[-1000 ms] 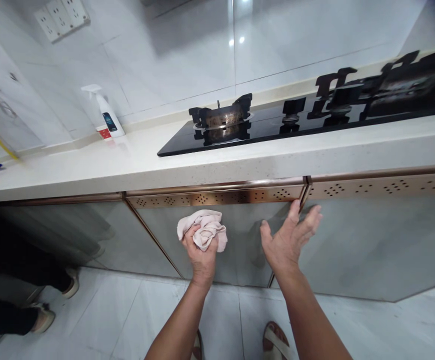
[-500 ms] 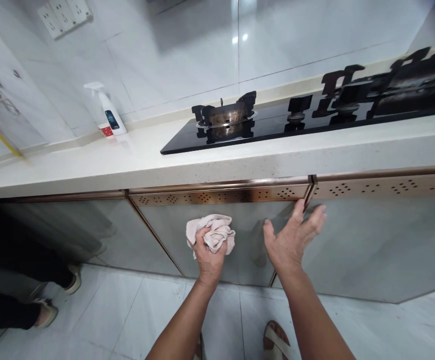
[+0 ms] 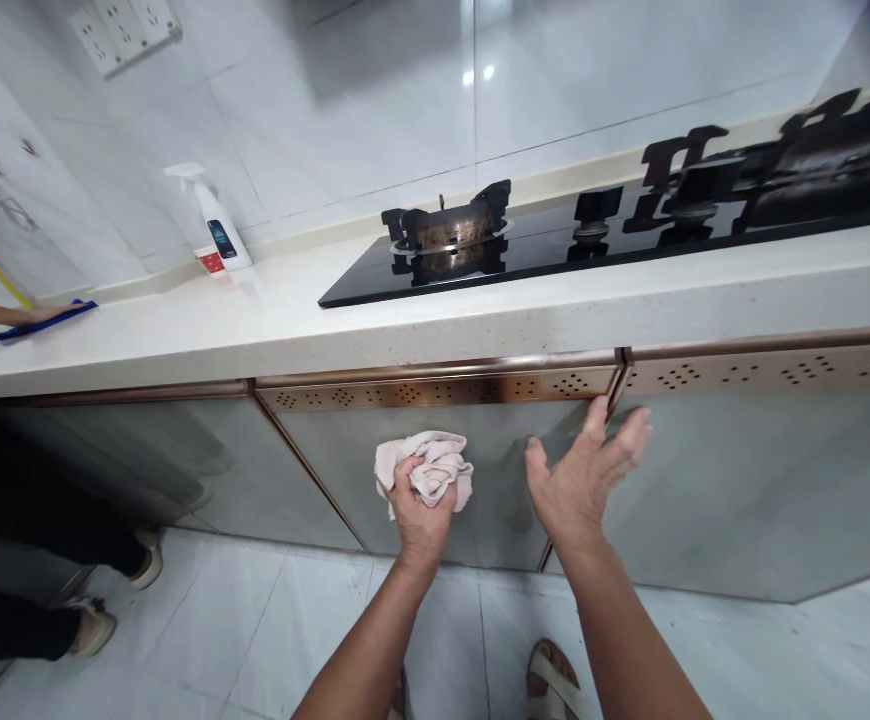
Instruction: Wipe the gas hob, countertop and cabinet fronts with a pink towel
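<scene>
My left hand (image 3: 424,515) grips a crumpled pale pink cloth (image 3: 435,462) in front of the middle grey cabinet door (image 3: 491,490). Whether the cloth presses on the door is hard to tell. To the right, my right hand (image 3: 585,480) is open with fingers spread and holds nothing. Its fingertips are at the copper-coloured edge between two doors, just under a perforated copper-coloured strip (image 3: 450,393). Part of the cloth is hidden by my left fingers.
Above the doors runs a white countertop (image 3: 270,320) with a black gas hob (image 3: 532,262). A white spray bottle (image 3: 217,230) stands by the wall. At far left, another person's hand (image 3: 37,315) rests on a blue cloth (image 3: 75,308); that person's legs show below.
The other person's hand and blue cloth have come into view on the counter at left. My left hand with the cloth has shifted very slightly right; my right hand is nearly still.
</scene>
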Demonstrator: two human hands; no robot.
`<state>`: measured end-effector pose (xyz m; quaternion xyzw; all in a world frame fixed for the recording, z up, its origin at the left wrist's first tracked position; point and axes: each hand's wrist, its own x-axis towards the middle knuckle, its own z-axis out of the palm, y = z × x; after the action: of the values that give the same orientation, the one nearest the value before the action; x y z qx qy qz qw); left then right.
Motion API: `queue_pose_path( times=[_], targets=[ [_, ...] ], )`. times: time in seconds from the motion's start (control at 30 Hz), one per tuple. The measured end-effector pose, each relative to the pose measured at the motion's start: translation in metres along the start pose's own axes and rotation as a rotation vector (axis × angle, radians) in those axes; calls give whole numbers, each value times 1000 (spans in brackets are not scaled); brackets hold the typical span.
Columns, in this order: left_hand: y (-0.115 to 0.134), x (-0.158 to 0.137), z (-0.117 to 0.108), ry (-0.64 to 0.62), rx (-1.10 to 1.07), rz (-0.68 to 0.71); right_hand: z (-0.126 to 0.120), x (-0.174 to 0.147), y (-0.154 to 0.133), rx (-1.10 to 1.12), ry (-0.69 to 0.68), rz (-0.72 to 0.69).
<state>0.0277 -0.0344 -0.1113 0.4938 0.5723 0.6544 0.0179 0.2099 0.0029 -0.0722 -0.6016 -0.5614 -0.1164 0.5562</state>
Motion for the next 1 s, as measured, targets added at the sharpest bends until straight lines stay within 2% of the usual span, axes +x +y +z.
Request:
queue_pose_path(
  times=[0.63,1.0],
  targets=[
    [0,-9,4,-66,48,-48,0,1,0,10,-2,6],
    [9,-9,3,-90,25,-64,1,0,0,5,7,3]
  ],
)
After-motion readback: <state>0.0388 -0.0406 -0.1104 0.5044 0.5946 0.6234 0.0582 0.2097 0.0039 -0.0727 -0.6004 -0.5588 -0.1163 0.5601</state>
